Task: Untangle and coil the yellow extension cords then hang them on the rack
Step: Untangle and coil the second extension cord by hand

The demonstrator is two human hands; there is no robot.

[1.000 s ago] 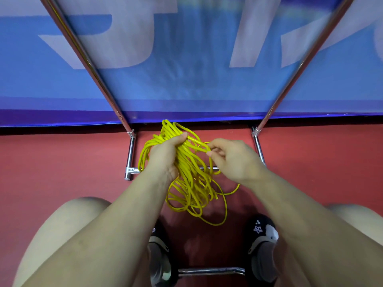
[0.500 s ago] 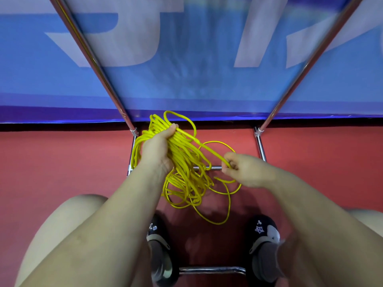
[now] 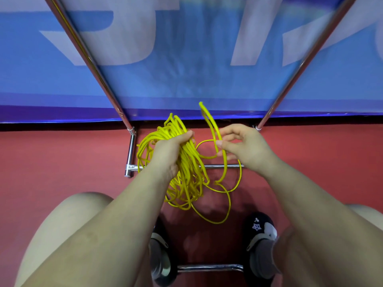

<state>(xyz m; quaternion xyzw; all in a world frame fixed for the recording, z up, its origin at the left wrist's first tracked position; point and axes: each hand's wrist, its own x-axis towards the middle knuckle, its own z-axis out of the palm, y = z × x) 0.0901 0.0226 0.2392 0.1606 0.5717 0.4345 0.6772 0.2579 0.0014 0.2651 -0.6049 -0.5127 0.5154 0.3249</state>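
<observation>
1. I judge the untangling step is in hand: the yellow cord [image 3: 186,166] is a loose, messy bundle at the centre of the frame, hanging from my left hand above the red floor [image 3: 62,162], not yet a neat coil.
2. My left hand [image 3: 167,154] grips the bundle near its top, fingers curled round many strands, forearm reaching in from the lower left.
3. My right hand [image 3: 244,148], right of centre, pinches a single doubled strand between thumb and fingers; that loop [image 3: 209,121] stands up toward the blue banner [image 3: 186,59] at the top.
4. A few slack loops trail below the bundle, near my black shoes [image 3: 261,230] at the bottom of the frame.
5. Next, I think the pinched strand must be drawn clear of the bundle without tightening a knot, so the pull should be gentle and the left grip loose enough to let cord feed.
6. The metal rack [image 3: 130,154] has its base bars just behind the bundle and its poles rising to the upper corners; nothing hangs on the parts I can see.
</observation>
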